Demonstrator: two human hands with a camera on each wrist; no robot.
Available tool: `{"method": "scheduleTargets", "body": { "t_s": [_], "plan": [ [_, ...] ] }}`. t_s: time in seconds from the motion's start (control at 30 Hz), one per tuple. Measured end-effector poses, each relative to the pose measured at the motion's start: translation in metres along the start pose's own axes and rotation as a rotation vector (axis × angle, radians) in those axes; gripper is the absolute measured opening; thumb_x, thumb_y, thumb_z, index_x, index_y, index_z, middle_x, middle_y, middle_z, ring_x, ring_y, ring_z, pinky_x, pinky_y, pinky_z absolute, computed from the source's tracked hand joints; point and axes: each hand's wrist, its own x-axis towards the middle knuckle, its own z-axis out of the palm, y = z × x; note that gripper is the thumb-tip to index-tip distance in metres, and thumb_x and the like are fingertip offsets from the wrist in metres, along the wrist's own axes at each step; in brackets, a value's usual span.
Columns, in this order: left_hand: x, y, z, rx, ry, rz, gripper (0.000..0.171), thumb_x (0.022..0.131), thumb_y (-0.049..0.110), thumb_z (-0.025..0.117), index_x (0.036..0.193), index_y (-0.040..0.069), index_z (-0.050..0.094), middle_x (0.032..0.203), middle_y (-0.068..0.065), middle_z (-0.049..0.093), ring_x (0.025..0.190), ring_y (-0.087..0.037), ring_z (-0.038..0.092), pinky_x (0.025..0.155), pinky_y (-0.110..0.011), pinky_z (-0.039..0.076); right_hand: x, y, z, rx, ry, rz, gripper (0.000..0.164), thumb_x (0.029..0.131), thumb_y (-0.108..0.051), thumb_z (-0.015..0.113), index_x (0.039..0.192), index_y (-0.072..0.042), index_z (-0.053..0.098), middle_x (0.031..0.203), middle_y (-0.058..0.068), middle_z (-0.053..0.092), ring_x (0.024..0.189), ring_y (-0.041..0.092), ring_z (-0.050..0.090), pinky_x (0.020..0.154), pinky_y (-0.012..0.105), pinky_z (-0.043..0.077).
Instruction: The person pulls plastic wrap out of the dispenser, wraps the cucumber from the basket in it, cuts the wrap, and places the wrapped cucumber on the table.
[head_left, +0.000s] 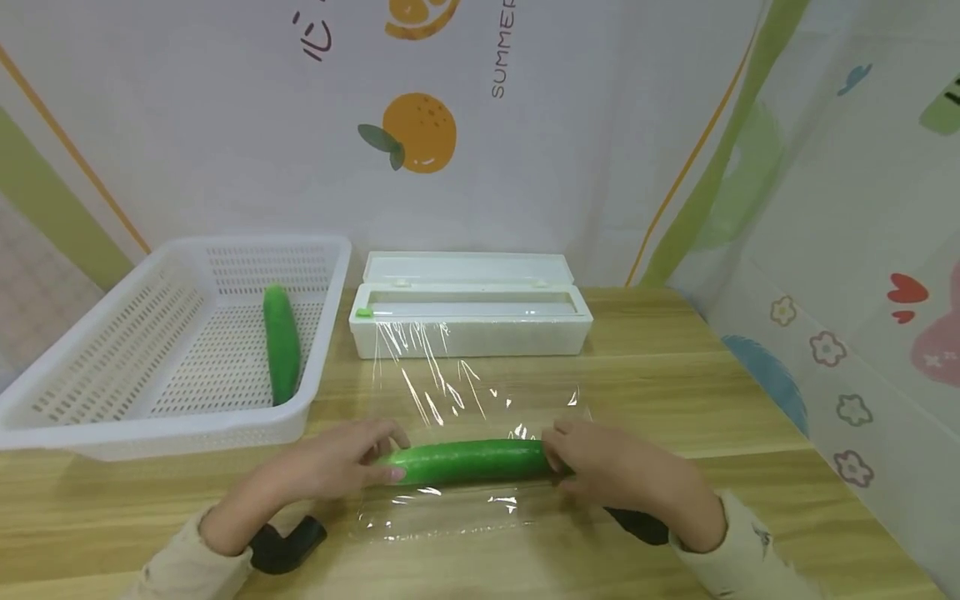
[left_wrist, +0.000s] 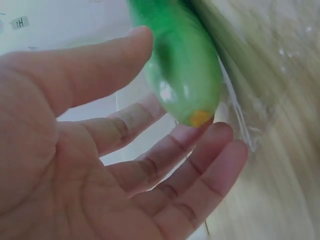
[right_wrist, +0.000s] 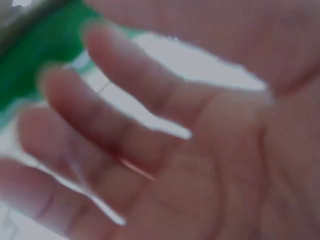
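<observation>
Grained tabletop [head_left: 645, 392] — slim glossy cucumber [head_left: 472, 461] on crinkled clear film [head_left: 450, 508] — left fingers [head_left: 387, 430], right fingers [head_left: 552, 446] curled round its ends

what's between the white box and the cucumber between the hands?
Clear film, creased and glinting, spans the wooden tabletop from the white box to the cucumber. Shows in the head view.

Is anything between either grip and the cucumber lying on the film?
Nothing visible: the left grip is at the pale end of the cucumber, the right grip at its other end. The clear film appears to lie under it, not in the way; the right wrist view is blurred.
</observation>
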Motion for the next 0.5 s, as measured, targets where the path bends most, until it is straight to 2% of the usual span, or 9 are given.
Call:
{"method": "scheduleTargets", "body": {
  "t_s": [0.17, 0.3, 0.37, 0.5],
  "plan": [
    [-0.001, 0.008, 0.001, 0.04, 0.038, 0.003, 0.034, 0.086, 0.036, 0.063, 0.111, 0.013, 0.058, 0.103, -0.004, 0.058, 0.093, -0.021, 0.058, 0.076, -0.039, 0.051, 0.003, -0.025, 0.013, -0.047, -0.089, -0.003, 0.023, 0.077, -0.011, 0.068, 0.068, -0.018, 0.048, 0.065, -0.011, 0.041, 0.058, 0.004, 0.037, 0.053, 0.018, 0.035],
    [-0.002, 0.014, 0.003, 0.071, 0.074, 0.031, 0.036, 0.086, 0.032, 0.064, 0.115, 0.013, 0.056, 0.116, -0.007, 0.056, 0.101, -0.027, 0.058, 0.081, -0.044, 0.052, 0.007, -0.032, 0.024, -0.13, -0.057, -0.033, 0.026, 0.079, -0.005, 0.063, 0.061, -0.016, 0.049, 0.056, -0.01, 0.041, 0.051, 0.005, 0.034, 0.047, 0.018, 0.034],
    [-0.002, 0.017, 0.005, 0.096, 0.095, 0.042, 0.037, 0.085, 0.03, 0.065, 0.117, 0.014, 0.055, 0.119, -0.006, 0.054, 0.104, -0.027, 0.058, 0.084, -0.043, 0.052, 0.009, -0.033, 0.027, -0.165, -0.044, -0.046, 0.028, 0.077, -0.004, 0.062, 0.056, -0.017, 0.048, 0.052, -0.01, 0.04, 0.049, 0.005, 0.033, 0.045, 0.019, 0.034],
    [-0.002, 0.024, 0.01, 0.164, 0.113, 0.097, 0.033, 0.083, 0.029, 0.067, 0.11, 0.016, 0.055, 0.114, 0.0, 0.052, 0.103, -0.02, 0.054, 0.084, -0.039, 0.051, 0.01, -0.032, 0.026, -0.179, -0.031, -0.066, 0.028, 0.073, -0.006, 0.063, 0.055, -0.018, 0.046, 0.051, -0.011, 0.038, 0.048, 0.004, 0.032, 0.044, 0.019, 0.033]
  ]
}}
